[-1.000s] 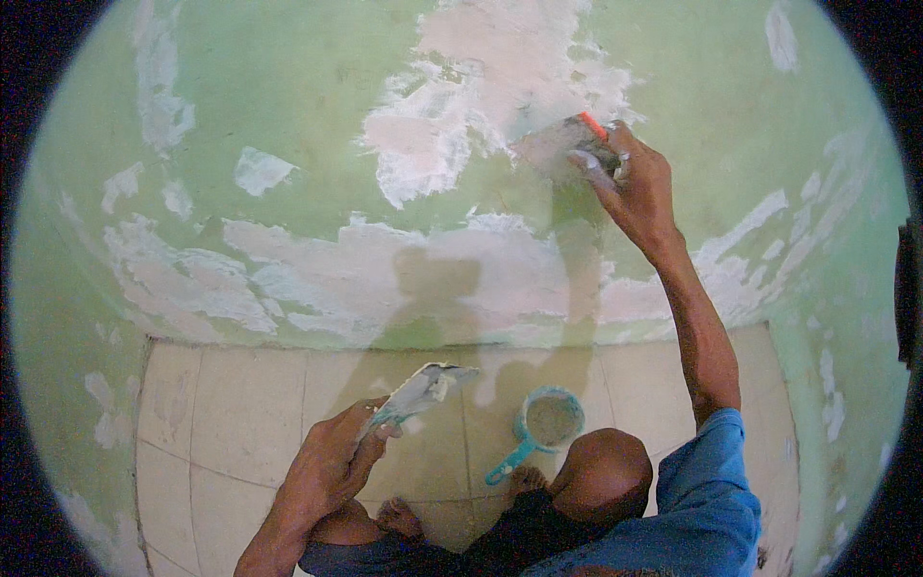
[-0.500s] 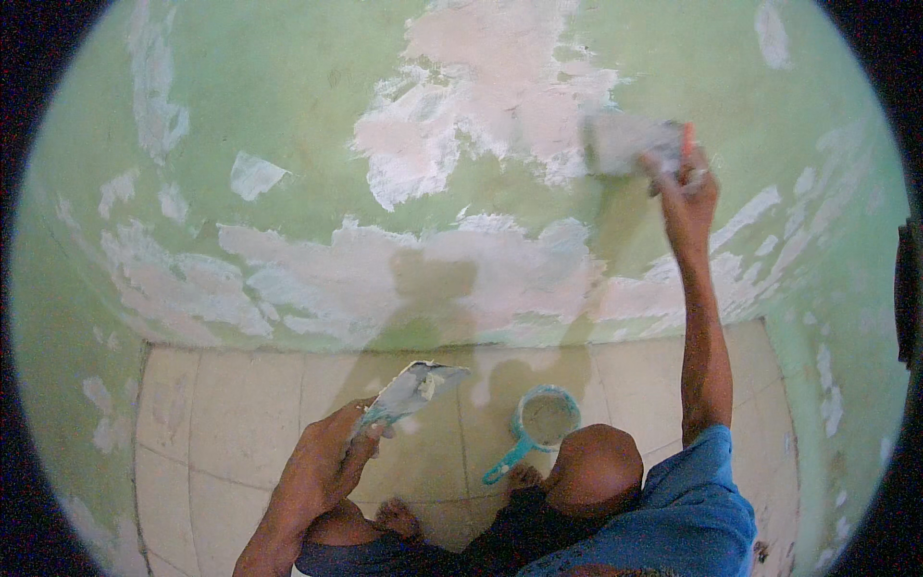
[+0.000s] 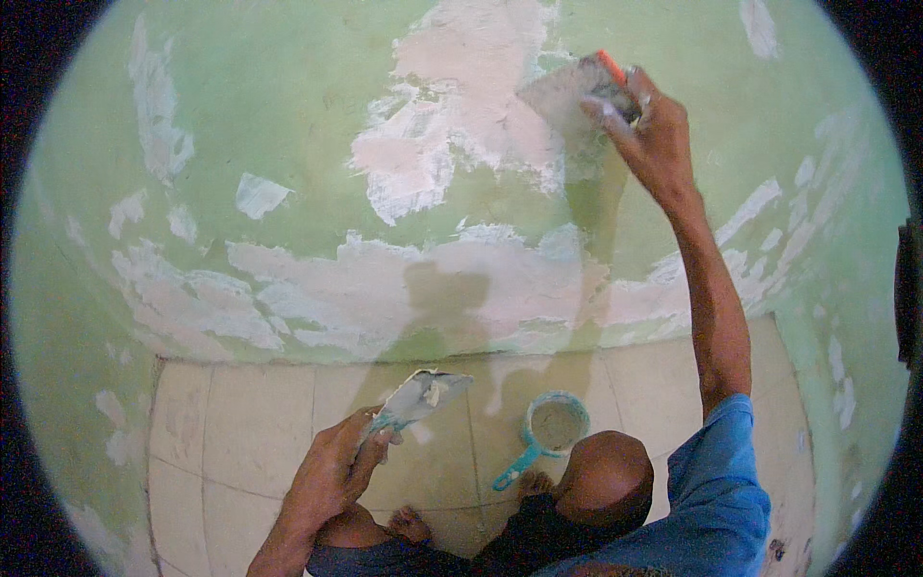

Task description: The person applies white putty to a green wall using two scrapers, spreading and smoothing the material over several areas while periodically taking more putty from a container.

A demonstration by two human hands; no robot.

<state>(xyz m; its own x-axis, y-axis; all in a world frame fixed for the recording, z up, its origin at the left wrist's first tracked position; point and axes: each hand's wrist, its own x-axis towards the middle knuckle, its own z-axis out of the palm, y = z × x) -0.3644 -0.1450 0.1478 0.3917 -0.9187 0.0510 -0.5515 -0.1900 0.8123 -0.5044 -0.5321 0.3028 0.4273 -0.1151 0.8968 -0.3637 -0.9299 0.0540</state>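
Note:
My right hand (image 3: 646,130) is closed on a wide putty knife (image 3: 567,91) with an orange-red edge strip. Its grey blade lies against the green wall (image 3: 288,106), at the right side of a large pale filler patch (image 3: 481,77). Low at the centre left, my left hand (image 3: 346,450) grips a second putty knife (image 3: 419,396), a flat blade with a lump of pale filler on it. That blade is held in the air above the floor, clear of the wall. Part of each handle is hidden by the fingers.
A turquoise dipper (image 3: 555,423) with a handle, holding greyish filler, stands on the tiled floor (image 3: 260,413) by my bent knee (image 3: 606,476). More filler patches (image 3: 404,284) run along the wall's foot. A dark object (image 3: 905,293) shows at the right edge.
My right hand has swept the putty knife up and to the left along the wall, and the blade has tilted. My left hand stays nearly still; the whole view has shifted slightly.

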